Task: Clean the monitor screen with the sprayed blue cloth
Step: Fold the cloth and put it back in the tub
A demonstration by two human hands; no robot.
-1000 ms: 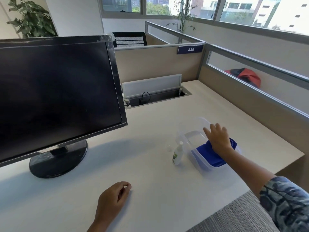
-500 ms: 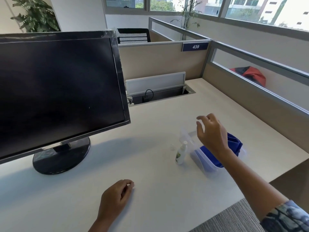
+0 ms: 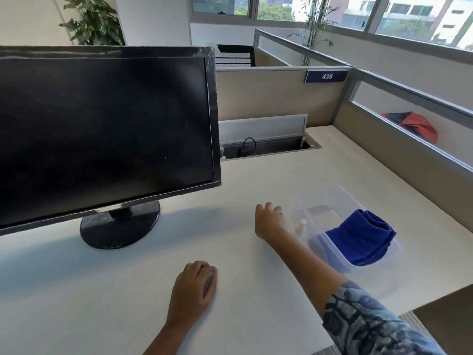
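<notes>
— Fingers (image 3: pixel 268 210) on the right hand (image 3: pixel 270 222) are curling loosely over the tabletop (image 3: pixel 256 180), clamped on nothing as far as I can see, though the tips are dipping out of sight behind the knuckles.

— So that hand is no longer on the blue cloth (image 3: pixel 363 240)?

— No. A second ago it was pressing down on the cloth inside the clear plastic bin (image 3: pixel 343 198); then it was lifting off, and now it is coming down just beside the little spray bottle (image 3: pixel 300 228), to the bottle's left. The cloth is sitting bunched in the near end of the bin, untouched.

— And the left hand (image 3: pixel 194 285)?

— Staying where it was, resting on the tabletop with its fingers loosely folded under, gripping nothing.

— What does that mean for the wiping?

— My guess is the person is going for the bottle first, to wet the cloth before using it. The monitor (image 3: pixel 102 134) is standing well apart to the left, screen dark, and nothing is touching it yet, so the cleaning itself is not yet starting.
</notes>
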